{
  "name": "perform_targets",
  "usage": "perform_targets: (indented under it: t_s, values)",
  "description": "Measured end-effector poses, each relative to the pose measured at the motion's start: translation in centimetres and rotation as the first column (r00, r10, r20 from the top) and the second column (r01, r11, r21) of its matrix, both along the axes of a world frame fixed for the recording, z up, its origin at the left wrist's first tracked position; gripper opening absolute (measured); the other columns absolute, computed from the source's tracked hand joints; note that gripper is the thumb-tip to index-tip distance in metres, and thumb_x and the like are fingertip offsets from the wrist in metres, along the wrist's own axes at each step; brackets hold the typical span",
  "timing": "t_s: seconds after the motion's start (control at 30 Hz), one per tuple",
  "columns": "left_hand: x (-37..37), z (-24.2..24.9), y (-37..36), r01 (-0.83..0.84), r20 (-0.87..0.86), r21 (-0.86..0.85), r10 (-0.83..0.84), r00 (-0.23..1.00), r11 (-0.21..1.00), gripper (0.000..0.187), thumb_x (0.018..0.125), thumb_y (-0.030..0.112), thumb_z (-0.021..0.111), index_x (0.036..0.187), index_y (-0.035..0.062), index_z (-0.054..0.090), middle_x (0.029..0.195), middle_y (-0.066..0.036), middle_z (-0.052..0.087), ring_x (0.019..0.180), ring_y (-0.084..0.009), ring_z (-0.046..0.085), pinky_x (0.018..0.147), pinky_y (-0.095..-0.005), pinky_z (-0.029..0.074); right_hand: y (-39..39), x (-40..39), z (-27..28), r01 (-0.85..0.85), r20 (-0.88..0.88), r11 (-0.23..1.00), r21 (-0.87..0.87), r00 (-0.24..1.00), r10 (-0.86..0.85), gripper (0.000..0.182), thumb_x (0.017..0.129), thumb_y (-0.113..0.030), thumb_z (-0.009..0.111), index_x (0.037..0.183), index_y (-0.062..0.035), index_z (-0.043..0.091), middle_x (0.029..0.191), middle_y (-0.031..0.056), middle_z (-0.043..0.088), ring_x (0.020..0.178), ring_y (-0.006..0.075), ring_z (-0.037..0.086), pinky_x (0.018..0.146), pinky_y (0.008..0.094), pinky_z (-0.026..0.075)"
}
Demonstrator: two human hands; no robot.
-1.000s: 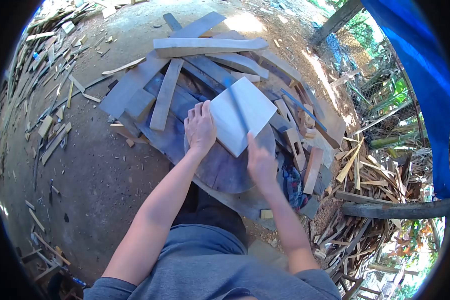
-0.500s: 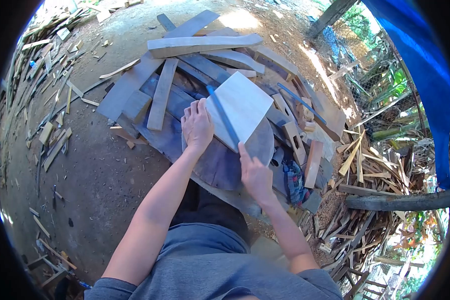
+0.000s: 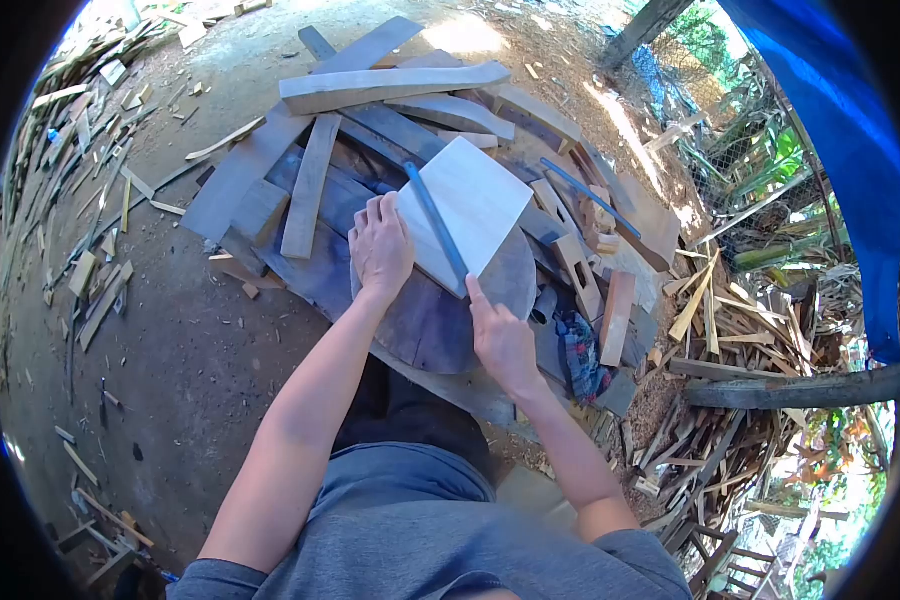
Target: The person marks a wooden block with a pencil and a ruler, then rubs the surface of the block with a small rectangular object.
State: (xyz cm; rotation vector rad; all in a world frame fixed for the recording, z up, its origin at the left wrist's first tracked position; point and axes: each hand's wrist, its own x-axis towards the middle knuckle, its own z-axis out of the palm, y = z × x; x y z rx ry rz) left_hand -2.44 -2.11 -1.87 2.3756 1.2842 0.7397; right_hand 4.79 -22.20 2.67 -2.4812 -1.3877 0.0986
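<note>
Your R hand (image 3: 503, 345) is closed round the near end of the blue-grey bar (image 3: 435, 229), index finger out along it; the bar lies slantwise over the pale board (image 3: 480, 205), nr its L edge. Your L hand (image 3: 381, 245) has bent fingers at the board's L corner; can't tell how tight. Board's on the round slab (image 3: 430, 335), toward the near edge of the table (image 3: 315, 285). Cut wood pcs (image 3: 395, 85) heaped at the far edge, 2nd bar (image 3: 590, 198) to the R, plaid cloth (image 3: 582, 360) nr the R near corner.

Worktable (image 3: 320, 284), wood pieces (image 3: 311, 195) (some curved), cloth (image 3: 581, 362)
</note>
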Motion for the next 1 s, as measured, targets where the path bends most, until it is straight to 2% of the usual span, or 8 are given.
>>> perform_targets:
  t_s: [0.27, 0.37, 0.57, 0.73, 0.83, 0.9, 0.93, 1.0]
  values:
    - [0.0, -0.5, 0.2, 0.002, 0.003, 0.044, -0.002, 1.0, 0.999, 0.03, 0.099, 0.02, 0.049, 0.127, 0.0087, 0.052, 0.125, -0.009, 0.058, 0.115, -0.0314, 0.055, 0.093, -0.0453, 0.045, 5.4, 8.5, -1.6, 0.085, 0.064, 0.99, 0.112, 0.994, -0.092, 0.038, 0.102, -0.02, 0.05, 0.138, -0.0126, 0.058, 0.07, 0.024, 0.064, 0.063, 0.0392, 0.067, 0.057, 0.05, 0.053]
    - [-0.2, -0.5, 0.3, 0.001, 0.047, 0.036, -0.002, 0.999, 0.999, 0.029, 0.099, 0.02, 0.049, 0.125, 0.0086, 0.053, 0.124, -0.009, 0.058, 0.115, -0.0314, 0.055, 0.092, -0.0453, 0.045, 3.8, 5.8, -1.6, 0.091, 0.111, 0.993, 0.08, 0.989, -0.099, 0.038, 0.102, -0.021, 0.05, 0.139, -0.0151, 0.058, 0.069, 0.0226, 0.064, 0.064, 0.0394, 0.067, 0.058, 0.05, 0.054]
    - [0.0, 0.0, 0.2, -0.001, 0.028, 0.029, 0.001, 1.0, 1.0, 0.027, 0.099, 0.021, 0.049, 0.123, 0.0084, 0.054, 0.122, -0.009, 0.059, 0.113, -0.0317, 0.056, 0.093, -0.0459, 0.045, -0.5, -0.4, -0.6, -0.019, 0.001, 0.999, 0.031, 1.0, 0.019, 0.04, 0.102, -0.024, 0.049, 0.142, -0.0183, 0.057, 0.066, 0.0192, 0.061, 0.061, 0.0398, 0.065, 0.059, 0.0503, 0.054]
    - [0.0, -0.6, 0.3, 0.0, 0.047, 0.078, -0.004, 0.999, 0.997, 0.027, 0.099, 0.021, 0.049, 0.122, 0.0078, 0.054, 0.12, -0.01, 0.06, 0.113, -0.0316, 0.057, 0.093, -0.0453, 0.046, 5.5, 8.0, -2.1, 0.122, 0.097, 0.99, 0.071, 0.987, -0.129, 0.039, 0.104, -0.028, 0.045, 0.14, -0.0194, 0.058, 0.077, 0.0222, 0.067, 0.069, 0.0428, 0.067, 0.064, 0.0519, 0.055]
    - [-0.3, -0.6, 0.4, -0.004, 0.067, 0.108, -0.003, 0.998, 0.994, 0.027, 0.099, 0.021, 0.05, 0.122, 0.0071, 0.054, 0.118, -0.01, 0.061, 0.113, -0.0313, 0.057, 0.093, -0.0451, 0.046, 5.7, 11.1, -2.1, 0.121, -0.024, 0.975, 0.185, 0.993, -0.118, 0.04, 0.105, -0.031, 0.043, 0.137, -0.0132, 0.058, 0.094, 0.0253, 0.071, 0.08, 0.0443, 0.069, 0.074, 0.0522, 0.056]
    - [-0.3, -0.5, 0.3, 0.018, 0.054, 0.049, -0.02, 0.998, 0.999, 0.027, 0.099, 0.022, 0.05, 0.12, 0.0069, 0.055, 0.12, -0.01, 0.06, 0.113, -0.0309, 0.057, 0.093, -0.0449, 0.046, 4.6, 12.0, -3.5, 0.294, -0.052, 0.805, 0.515, 0.948, -0.313, 0.044, 0.107, -0.032, 0.039, 0.137, -0.0035, 0.055, 0.108, 0.0255, 0.07, 0.093, 0.0439, 0.068, 0.083, 0.0487, 0.054]
    - [-0.4, -0.5, 0.1, 0.017, 0.051, 0.044, -0.02, 0.999, 0.999, 0.027, 0.099, 0.022, 0.05, 0.12, 0.0069, 0.055, 0.12, -0.01, 0.06, 0.113, -0.0309, 0.057, 0.093, -0.0449, 0.046, 3.9, 11.6, -4.3, 0.296, -0.053, 0.808, 0.51, 0.948, -0.313, 0.044, 0.107, -0.032, 0.039, 0.137, -0.0035, 0.055, 0.108, 0.0255, 0.07, 0.093, 0.0439, 0.068, 0.083, 0.0487, 0.054]
    - [-0.2, -0.2, 0.3, 0.015, 0.038, 0.015, -0.015, 0.999, 1.0, 0.031, 0.099, 0.024, 0.052, 0.124, 0.0066, 0.055, 0.123, -0.01, 0.06, 0.114, -0.0304, 0.056, 0.094, -0.0445, 0.046, 2.1, 10.1, -5.7, 0.458, -0.277, 0.533, 0.712, 0.88, -0.386, 0.048, 0.109, -0.031, 0.039, 0.138, 0.0052, 0.051, 0.113, 0.0233, 0.07, 0.095, 0.0363, 0.069, 0.082, 0.0407, 0.053]
